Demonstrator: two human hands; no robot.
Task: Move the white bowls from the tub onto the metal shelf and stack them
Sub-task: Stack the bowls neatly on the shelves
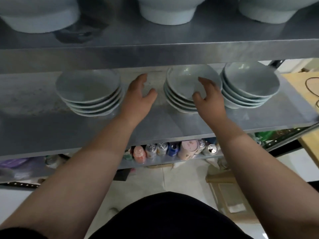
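White bowls (183,78) sat in three nested, upright stacks on the metal shelf (155,125): middle stack (176,102) at 12 o'clock, left stack (88,87) at 10, right stack (248,80) at 2. Each was several bowls deep, with a pale, glossy glaze and even rims. The left hand (139,94) was spread and empty, over bare shelf at the middle stack's 9 o'clock. The right hand (209,95) was spread likewise at that stack's 4 o'clock rim; contact could not be resolved. Judgement: the hands flanked the stack to steady or square it. The tub was not in view.
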